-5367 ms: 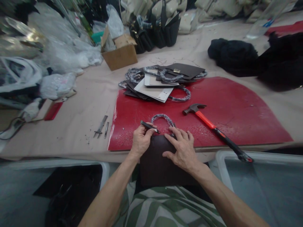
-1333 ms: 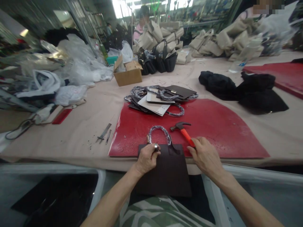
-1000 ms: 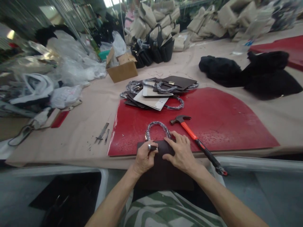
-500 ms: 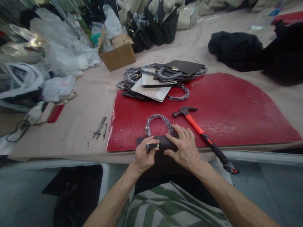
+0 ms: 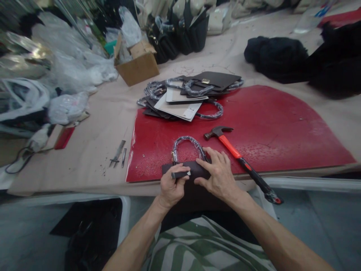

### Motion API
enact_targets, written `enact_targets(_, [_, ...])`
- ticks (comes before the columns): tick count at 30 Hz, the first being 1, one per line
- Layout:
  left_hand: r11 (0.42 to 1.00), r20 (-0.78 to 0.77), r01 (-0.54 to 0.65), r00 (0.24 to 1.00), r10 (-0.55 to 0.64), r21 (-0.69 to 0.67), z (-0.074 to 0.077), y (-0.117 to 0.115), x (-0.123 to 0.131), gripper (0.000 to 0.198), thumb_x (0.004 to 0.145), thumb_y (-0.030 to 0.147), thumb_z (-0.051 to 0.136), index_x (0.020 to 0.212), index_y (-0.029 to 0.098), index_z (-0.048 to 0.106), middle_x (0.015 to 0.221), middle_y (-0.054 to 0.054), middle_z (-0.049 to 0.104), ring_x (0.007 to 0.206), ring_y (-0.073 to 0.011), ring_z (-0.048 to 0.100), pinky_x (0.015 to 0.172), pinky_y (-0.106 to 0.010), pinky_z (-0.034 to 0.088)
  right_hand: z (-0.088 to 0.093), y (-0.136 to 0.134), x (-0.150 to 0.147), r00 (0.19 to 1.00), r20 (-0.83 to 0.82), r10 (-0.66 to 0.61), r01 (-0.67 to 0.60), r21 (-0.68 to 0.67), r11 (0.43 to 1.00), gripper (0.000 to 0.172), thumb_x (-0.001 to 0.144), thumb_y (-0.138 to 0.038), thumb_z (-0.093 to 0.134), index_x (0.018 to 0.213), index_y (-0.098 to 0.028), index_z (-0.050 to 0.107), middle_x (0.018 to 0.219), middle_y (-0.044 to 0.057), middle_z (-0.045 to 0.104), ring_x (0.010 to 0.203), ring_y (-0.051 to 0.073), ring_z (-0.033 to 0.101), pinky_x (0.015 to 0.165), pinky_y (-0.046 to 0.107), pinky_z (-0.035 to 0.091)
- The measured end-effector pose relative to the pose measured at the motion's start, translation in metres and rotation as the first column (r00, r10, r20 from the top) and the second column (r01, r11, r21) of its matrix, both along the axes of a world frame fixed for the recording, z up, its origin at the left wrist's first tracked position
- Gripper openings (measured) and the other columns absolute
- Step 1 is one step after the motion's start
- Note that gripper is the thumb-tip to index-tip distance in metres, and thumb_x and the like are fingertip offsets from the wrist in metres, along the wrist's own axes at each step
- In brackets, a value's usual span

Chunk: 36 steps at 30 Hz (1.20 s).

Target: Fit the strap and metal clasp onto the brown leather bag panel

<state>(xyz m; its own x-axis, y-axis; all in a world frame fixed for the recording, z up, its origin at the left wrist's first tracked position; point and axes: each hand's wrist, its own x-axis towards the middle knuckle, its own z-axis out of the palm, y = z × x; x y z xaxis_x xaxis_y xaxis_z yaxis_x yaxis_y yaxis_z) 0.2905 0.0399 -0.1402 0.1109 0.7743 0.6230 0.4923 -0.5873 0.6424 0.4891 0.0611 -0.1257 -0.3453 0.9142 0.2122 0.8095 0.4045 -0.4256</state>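
Note:
A dark brown bag panel (image 5: 195,168) lies over the table's front edge, with a plastic-wrapped loop handle (image 5: 187,138) standing out from its far edge. My left hand (image 5: 172,185) is closed at the panel's left part, pinching a short dark strap (image 5: 179,174) with a pale tip. My right hand (image 5: 219,172) grips the panel's right part; its thumb and index finger press on the surface, and the other fingers are by the handle's right base. Right of the hands, a claw hammer (image 5: 231,146) with an orange and black grip lies on the red mat (image 5: 265,124).
Stacked bag panels with wrapped handles (image 5: 208,81) lie at the mat's back edge. Small metal tools (image 5: 117,152) rest left of the mat. Farther back are a cardboard box (image 5: 138,67), black bags (image 5: 183,34) and black cloth (image 5: 278,56). Plastic bags (image 5: 70,64) crowd the left.
The view has shifted slightly. The strap in my left hand has turned a little and shows more of its length. My right hand stays on the panel.

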Motion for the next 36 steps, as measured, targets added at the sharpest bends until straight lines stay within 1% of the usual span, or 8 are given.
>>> enact_targets(6, [1.0, -0.001, -0.007, 1.0, 0.007, -0.003, -0.002, 0.0, 0.001, 0.014, 0.091, 0.011, 0.059, 0.102, 0.017, 0.065, 0.096, -0.005, 0.076, 0.097, -0.0173, 0.072, 0.095, -0.034, 0.06, -0.001, 0.0, 0.0, 1.0, -0.011, -0.007, 0.007, -0.003, 1.0, 0.066, 0.063, -0.039, 0.089, 0.124, -0.024, 0.067, 0.151, 0.015, 0.041, 0.137, 0.037, 0.039, 0.114, 0.062, 0.027])
enact_targets(12, [1.0, -0.02, 0.0, 1.0, 0.0, 0.005, -0.003, 0.002, 0.003, 0.012, 0.093, 0.013, 0.057, 0.102, 0.018, 0.063, 0.096, -0.005, 0.075, 0.095, -0.018, 0.072, 0.093, -0.036, 0.06, -0.001, -0.001, 0.0, 1.0, 0.001, -0.007, 0.007, -0.01, 1.0, 0.064, 0.065, -0.04, 0.088, 0.124, -0.025, 0.067, 0.151, 0.014, 0.041, 0.137, 0.036, 0.038, 0.114, 0.061, 0.027])
enact_targets(18, [0.999, -0.085, -0.011, 0.996, 0.006, -0.048, -0.005, 0.006, 0.006, 0.013, 0.095, 0.016, 0.052, 0.101, 0.018, 0.064, 0.094, -0.007, 0.074, 0.088, -0.0172, 0.071, 0.084, -0.03, 0.059, -0.001, -0.001, 0.001, 1.0, -0.01, 0.001, -0.001, -0.007, 1.0, 0.066, 0.065, -0.043, 0.087, 0.125, -0.024, 0.066, 0.151, 0.014, 0.04, 0.137, 0.036, 0.038, 0.114, 0.061, 0.027])
enact_targets(27, [0.999, -0.15, -0.048, 0.988, 0.045, -0.016, -0.009, 0.006, 0.011, 0.013, 0.095, 0.016, 0.05, 0.099, 0.017, 0.063, 0.092, -0.007, 0.073, 0.087, -0.018, 0.071, 0.083, -0.029, 0.057, -0.003, -0.001, 0.003, 1.0, -0.01, 0.026, -0.026, -0.008, 1.0, 0.069, 0.065, -0.044, 0.086, 0.127, -0.023, 0.065, 0.151, 0.016, 0.039, 0.137, 0.037, 0.036, 0.114, 0.062, 0.025])
enact_targets(31, [0.999, -0.162, -0.048, 0.986, 0.049, 0.008, -0.007, 0.006, 0.014, 0.012, 0.095, 0.016, 0.05, 0.1, 0.017, 0.061, 0.09, -0.007, 0.073, 0.085, -0.018, 0.072, 0.081, -0.029, 0.058, -0.002, -0.004, 0.009, 0.996, -0.052, 0.066, -0.065, 0.012, 0.998, 0.061, 0.076, -0.037, 0.079, 0.131, -0.021, 0.061, 0.15, 0.017, 0.041, 0.135, 0.036, 0.039, 0.112, 0.06, 0.03])
enact_targets(33, [0.999, -0.166, -0.043, 0.985, 0.043, 0.003, -0.007, 0.006, 0.014, 0.012, 0.095, 0.016, 0.05, 0.101, 0.017, 0.061, 0.09, -0.007, 0.073, 0.084, -0.0176, 0.072, 0.079, -0.028, 0.058, 0.0, -0.005, 0.02, 0.993, -0.107, 0.044, -0.037, 0.06, 0.998, 0.051, 0.083, -0.033, 0.071, 0.131, -0.019, 0.06, 0.143, 0.016, 0.048, 0.13, 0.032, 0.045, 0.109, 0.054, 0.036])
enact_targets(34, [0.999, -0.166, -0.039, 0.985, 0.038, -0.001, -0.007, 0.006, 0.014, 0.012, 0.095, 0.016, 0.05, 0.101, 0.017, 0.06, 0.09, -0.007, 0.073, 0.083, -0.0173, 0.072, 0.079, -0.027, 0.058, 0.002, -0.005, 0.028, 0.992, -0.128, 0.002, 0.01, 0.095, 0.995, 0.045, 0.086, -0.032, 0.067, 0.128, -0.017, 0.061, 0.137, 0.016, 0.052, 0.126, 0.031, 0.048, 0.106, 0.051, 0.039])
enact_targets(36, [1.0, -0.163, -0.029, 0.986, 0.028, -0.003, -0.008, 0.006, 0.014, 0.012, 0.094, 0.015, 0.05, 0.101, 0.017, 0.06, 0.089, -0.007, 0.073, 0.082, -0.017, 0.072, 0.079, -0.027, 0.058, 0.006, -0.004, 0.047, 0.983, -0.122, -0.135, 0.154, 0.154, 0.976, 0.036, 0.089, -0.031, 0.059, 0.121, -0.014, 0.063, 0.127, 0.017, 0.057, 0.117, 0.031, 0.052, 0.1, 0.047, 0.043])
